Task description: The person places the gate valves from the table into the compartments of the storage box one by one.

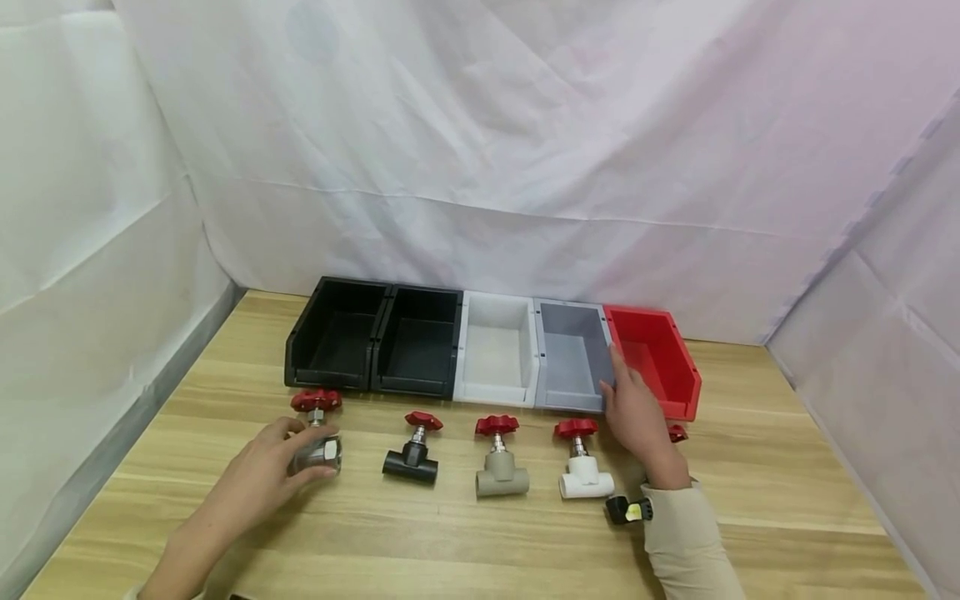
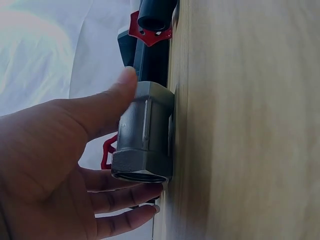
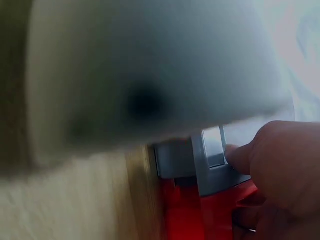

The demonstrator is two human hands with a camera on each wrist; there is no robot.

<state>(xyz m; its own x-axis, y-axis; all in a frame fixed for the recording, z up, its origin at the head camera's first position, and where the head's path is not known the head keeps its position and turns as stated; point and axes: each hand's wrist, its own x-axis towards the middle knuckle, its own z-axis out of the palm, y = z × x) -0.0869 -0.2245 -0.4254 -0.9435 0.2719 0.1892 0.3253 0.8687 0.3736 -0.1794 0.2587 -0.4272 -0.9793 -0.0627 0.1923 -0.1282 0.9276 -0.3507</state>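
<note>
My left hand (image 1: 258, 471) has its thumb and fingers on opposite sides of a metal gate valve (image 1: 317, 454) with a red handwheel, lying on the table. In the left wrist view the thumb lies along the hexagonal metal body (image 2: 145, 132), and some fingers show below it. My right hand (image 1: 637, 417) is at the wall between the grey bin (image 1: 566, 398) and the red bin (image 1: 682, 408). In the right wrist view its thumb touches the grey bin's wall (image 3: 205, 167), with curled fingers on the red side; their contact is partly hidden.
Left of the grey bin stand a white bin (image 1: 491, 392) and two black bins (image 1: 412, 385). In front lie a black valve (image 1: 411, 462), a beige valve (image 1: 502, 477) and a white valve (image 1: 587, 479). Another red handwheel (image 1: 678, 433) shows beside the right wrist. White cloth (image 1: 487, 150) hangs behind.
</note>
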